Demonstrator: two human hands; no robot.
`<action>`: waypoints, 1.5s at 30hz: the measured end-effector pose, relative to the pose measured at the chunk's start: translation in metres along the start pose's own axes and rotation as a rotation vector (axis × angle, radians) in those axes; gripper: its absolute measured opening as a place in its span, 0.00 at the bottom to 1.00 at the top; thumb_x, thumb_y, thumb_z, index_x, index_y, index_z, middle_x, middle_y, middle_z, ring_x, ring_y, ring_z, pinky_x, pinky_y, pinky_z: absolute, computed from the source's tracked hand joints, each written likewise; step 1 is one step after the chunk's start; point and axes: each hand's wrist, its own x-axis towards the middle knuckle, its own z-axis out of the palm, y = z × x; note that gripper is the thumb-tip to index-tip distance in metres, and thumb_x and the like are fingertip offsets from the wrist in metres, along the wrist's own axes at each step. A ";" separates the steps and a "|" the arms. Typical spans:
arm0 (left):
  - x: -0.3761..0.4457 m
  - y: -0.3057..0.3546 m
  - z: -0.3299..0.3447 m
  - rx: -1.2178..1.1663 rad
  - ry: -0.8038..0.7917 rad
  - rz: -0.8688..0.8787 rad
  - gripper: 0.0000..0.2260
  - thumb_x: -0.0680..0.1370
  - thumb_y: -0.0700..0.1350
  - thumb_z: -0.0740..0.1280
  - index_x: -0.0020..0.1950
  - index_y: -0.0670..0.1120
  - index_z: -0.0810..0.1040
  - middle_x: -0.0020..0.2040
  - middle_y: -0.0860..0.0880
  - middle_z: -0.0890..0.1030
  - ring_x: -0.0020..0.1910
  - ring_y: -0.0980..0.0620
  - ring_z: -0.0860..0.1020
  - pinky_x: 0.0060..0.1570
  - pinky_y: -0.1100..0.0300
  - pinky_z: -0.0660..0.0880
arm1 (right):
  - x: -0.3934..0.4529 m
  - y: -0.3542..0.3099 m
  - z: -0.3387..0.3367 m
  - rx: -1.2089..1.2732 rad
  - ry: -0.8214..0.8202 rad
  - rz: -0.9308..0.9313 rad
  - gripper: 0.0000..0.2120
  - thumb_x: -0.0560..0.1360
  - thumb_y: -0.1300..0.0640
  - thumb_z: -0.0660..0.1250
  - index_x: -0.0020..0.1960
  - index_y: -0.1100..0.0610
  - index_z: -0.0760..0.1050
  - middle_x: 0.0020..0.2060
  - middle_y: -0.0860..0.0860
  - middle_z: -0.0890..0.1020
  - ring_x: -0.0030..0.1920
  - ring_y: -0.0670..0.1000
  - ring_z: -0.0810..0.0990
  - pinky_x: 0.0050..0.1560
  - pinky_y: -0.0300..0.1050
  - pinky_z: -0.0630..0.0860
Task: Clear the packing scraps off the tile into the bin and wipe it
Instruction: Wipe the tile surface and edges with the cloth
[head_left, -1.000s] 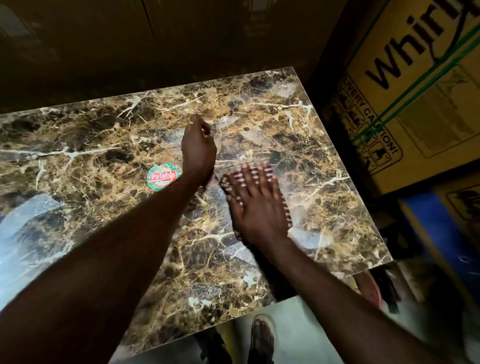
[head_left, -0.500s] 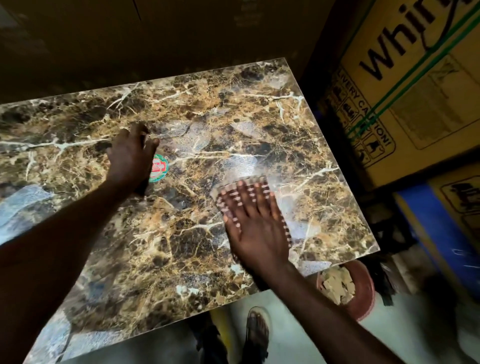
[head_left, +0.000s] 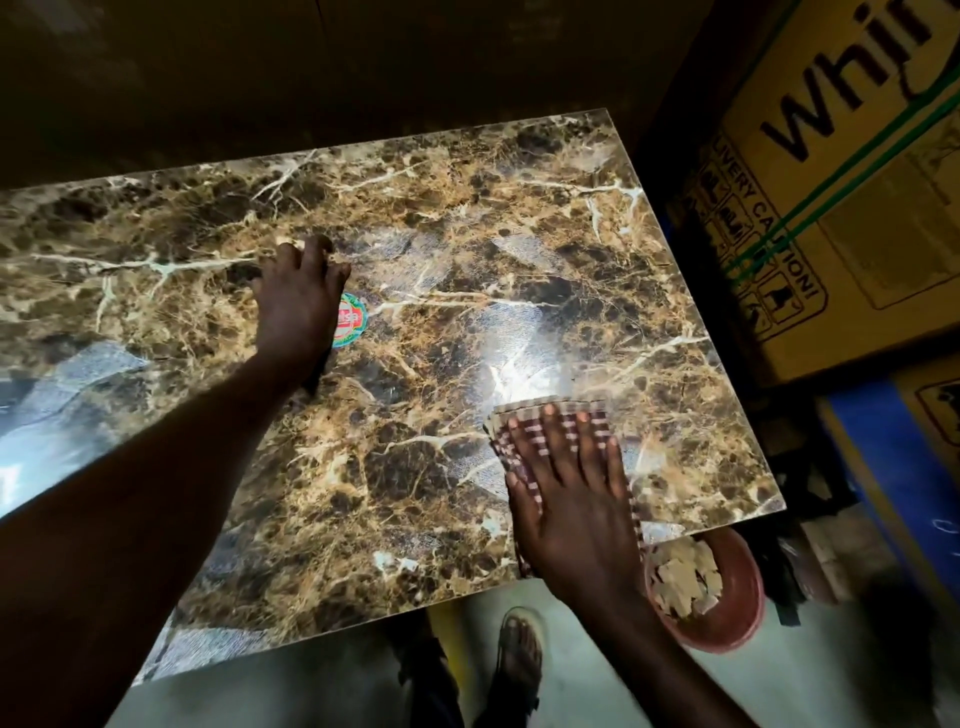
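A large glossy brown marble-patterned tile (head_left: 441, 218) fills the middle of the view. My right hand (head_left: 569, 499) lies flat, fingers spread, pressing a red-and-white checked cloth (head_left: 550, 415) onto the tile near its right front corner. My left hand (head_left: 298, 301) rests on the tile's middle with fingers bent, partly covering a round red and green sticker (head_left: 353, 319). Whether the left hand holds anything is hidden. Below the tile's right corner a reddish round bin (head_left: 727, 623) holds several pale cardboard scraps (head_left: 685, 577).
A big yellow cardboard appliance box (head_left: 852, 197) stands close on the right, with a blue box (head_left: 893, 467) under it. Dark cartons line the back. On the pale floor below the tile's front edge shows a foot in a sandal (head_left: 519, 660).
My left hand slid left across the tile onto the sticker. My right hand has drawn the cloth toward the tile's front right corner. The bin has come into view.
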 end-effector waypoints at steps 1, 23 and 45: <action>-0.002 0.001 -0.001 -0.010 -0.005 0.007 0.23 0.88 0.60 0.53 0.76 0.47 0.68 0.68 0.36 0.73 0.64 0.33 0.73 0.61 0.34 0.73 | 0.000 0.009 0.000 0.003 0.006 -0.004 0.29 0.87 0.37 0.46 0.86 0.37 0.43 0.87 0.46 0.44 0.86 0.51 0.40 0.85 0.61 0.45; -0.001 -0.011 -0.003 -0.030 0.052 0.193 0.12 0.89 0.48 0.56 0.71 0.48 0.71 0.59 0.41 0.78 0.51 0.38 0.77 0.49 0.43 0.73 | -0.013 -0.054 0.014 0.036 0.055 0.038 0.30 0.87 0.40 0.52 0.86 0.39 0.49 0.87 0.47 0.49 0.86 0.55 0.45 0.83 0.64 0.52; -0.007 -0.015 -0.006 -0.101 0.070 0.171 0.12 0.89 0.48 0.55 0.70 0.48 0.71 0.58 0.45 0.77 0.53 0.43 0.76 0.56 0.44 0.70 | 0.060 -0.125 0.012 0.081 -0.005 -0.050 0.29 0.87 0.38 0.48 0.86 0.36 0.43 0.86 0.45 0.44 0.86 0.54 0.39 0.84 0.62 0.47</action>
